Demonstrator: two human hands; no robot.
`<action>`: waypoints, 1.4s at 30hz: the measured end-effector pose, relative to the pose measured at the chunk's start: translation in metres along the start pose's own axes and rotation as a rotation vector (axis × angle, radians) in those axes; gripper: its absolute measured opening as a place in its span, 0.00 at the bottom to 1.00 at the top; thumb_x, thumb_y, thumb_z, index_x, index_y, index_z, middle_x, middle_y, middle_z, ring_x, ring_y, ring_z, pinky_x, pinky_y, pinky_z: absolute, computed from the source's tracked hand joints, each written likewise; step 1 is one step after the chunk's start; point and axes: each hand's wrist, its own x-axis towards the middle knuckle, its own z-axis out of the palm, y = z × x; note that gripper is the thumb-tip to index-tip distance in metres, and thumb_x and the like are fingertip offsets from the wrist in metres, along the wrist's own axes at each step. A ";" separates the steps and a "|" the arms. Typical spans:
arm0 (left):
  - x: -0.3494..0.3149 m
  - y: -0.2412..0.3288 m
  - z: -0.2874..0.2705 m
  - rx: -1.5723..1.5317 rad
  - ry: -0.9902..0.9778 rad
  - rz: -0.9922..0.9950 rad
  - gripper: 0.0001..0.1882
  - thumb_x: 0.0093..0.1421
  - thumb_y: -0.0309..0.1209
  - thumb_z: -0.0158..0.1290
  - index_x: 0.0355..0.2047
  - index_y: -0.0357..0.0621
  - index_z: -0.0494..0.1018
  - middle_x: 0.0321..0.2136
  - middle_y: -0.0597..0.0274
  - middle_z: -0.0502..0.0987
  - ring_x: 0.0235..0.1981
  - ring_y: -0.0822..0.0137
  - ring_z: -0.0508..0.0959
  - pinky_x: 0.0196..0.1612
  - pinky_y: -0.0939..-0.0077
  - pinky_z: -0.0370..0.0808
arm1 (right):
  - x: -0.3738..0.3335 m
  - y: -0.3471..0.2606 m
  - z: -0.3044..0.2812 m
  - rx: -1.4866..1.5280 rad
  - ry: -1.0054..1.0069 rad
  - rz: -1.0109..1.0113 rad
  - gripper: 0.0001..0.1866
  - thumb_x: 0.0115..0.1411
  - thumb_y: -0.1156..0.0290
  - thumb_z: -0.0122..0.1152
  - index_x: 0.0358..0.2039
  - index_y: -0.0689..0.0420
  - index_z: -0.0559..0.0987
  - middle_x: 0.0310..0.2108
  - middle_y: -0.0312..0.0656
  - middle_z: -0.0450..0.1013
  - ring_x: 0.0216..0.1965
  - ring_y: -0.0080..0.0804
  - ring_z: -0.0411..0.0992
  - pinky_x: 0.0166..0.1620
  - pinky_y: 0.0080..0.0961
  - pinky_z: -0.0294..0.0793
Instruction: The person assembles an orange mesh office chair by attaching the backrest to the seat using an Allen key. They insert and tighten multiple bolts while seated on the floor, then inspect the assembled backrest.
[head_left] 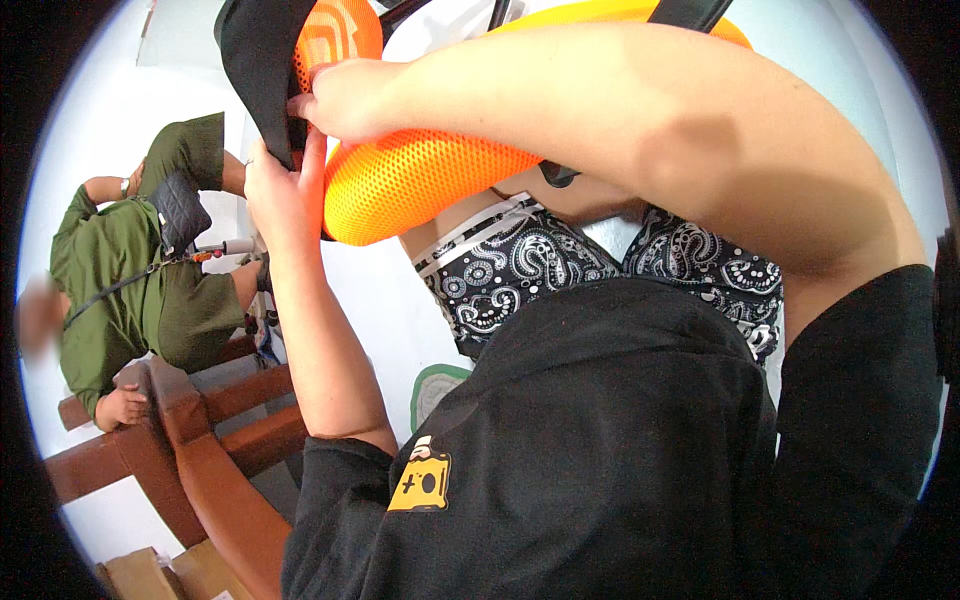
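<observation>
Working from a distance, I am closing the left hand [283,205] around the lower tip of a black panel [262,70], its thumb pointing up along the right side while the fingers are wrapping the other side. The left forearm is rising almost straight from its short black sleeve, tilting slightly leftward toward the wrist. I am sweeping the right arm high across the body in a wide arch, its forearm running leftward over an orange mesh piece [425,185] and covering part of it. The right hand [352,100] is bringing curled fingertips to the panel's right edge, just above the left thumb; whether they are pinching it, I cannot tell. The panel is standing beside the mesh piece's left edge, and the mesh piece is bulging out beneath the right wrist, above black-and-white patterned shorts [540,250]. Well apart on the left, another person [140,270] in olive green is sitting with a hand resting on a brown wooden bench [220,480]. A green-edged slipper [430,395] is lying beyond the left forearm.
</observation>
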 end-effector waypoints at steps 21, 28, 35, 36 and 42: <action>-0.004 0.004 0.002 -0.090 -0.026 -0.017 0.18 0.51 0.36 0.58 0.35 0.34 0.70 0.28 0.48 0.76 0.30 0.55 0.78 0.34 0.68 0.72 | 0.000 -0.001 0.014 0.059 0.016 0.052 0.19 0.61 0.59 0.36 0.48 0.42 0.73 0.46 0.49 0.65 0.49 0.46 0.66 0.52 0.39 0.63; -0.004 -0.004 0.005 0.015 -0.036 -0.039 0.19 0.49 0.37 0.59 0.34 0.34 0.71 0.29 0.47 0.76 0.30 0.56 0.78 0.34 0.67 0.72 | 0.002 0.004 0.032 0.111 0.044 0.078 0.19 0.61 0.61 0.36 0.50 0.39 0.72 0.47 0.48 0.65 0.48 0.44 0.67 0.51 0.38 0.64; -0.011 -0.024 0.016 -0.028 -0.007 -0.003 0.19 0.48 0.39 0.58 0.31 0.34 0.69 0.27 0.47 0.73 0.30 0.50 0.75 0.34 0.62 0.70 | -0.027 -0.006 0.020 0.279 0.055 0.188 0.19 0.60 0.57 0.38 0.46 0.46 0.73 0.46 0.52 0.66 0.48 0.45 0.67 0.50 0.39 0.65; -0.012 -0.022 0.023 -0.021 0.016 0.009 0.20 0.48 0.39 0.59 0.32 0.34 0.69 0.27 0.47 0.73 0.31 0.49 0.74 0.35 0.61 0.70 | -0.027 -0.004 0.013 0.286 0.046 0.217 0.19 0.60 0.56 0.38 0.45 0.47 0.73 0.46 0.53 0.66 0.48 0.46 0.67 0.50 0.39 0.65; -0.038 0.009 0.019 0.023 0.035 -0.040 0.23 0.45 0.36 0.59 0.35 0.35 0.65 0.30 0.46 0.71 0.33 0.46 0.72 0.37 0.59 0.69 | -0.049 0.001 0.017 0.289 0.054 0.245 0.20 0.60 0.59 0.37 0.39 0.63 0.70 0.39 0.59 0.69 0.44 0.54 0.68 0.48 0.43 0.65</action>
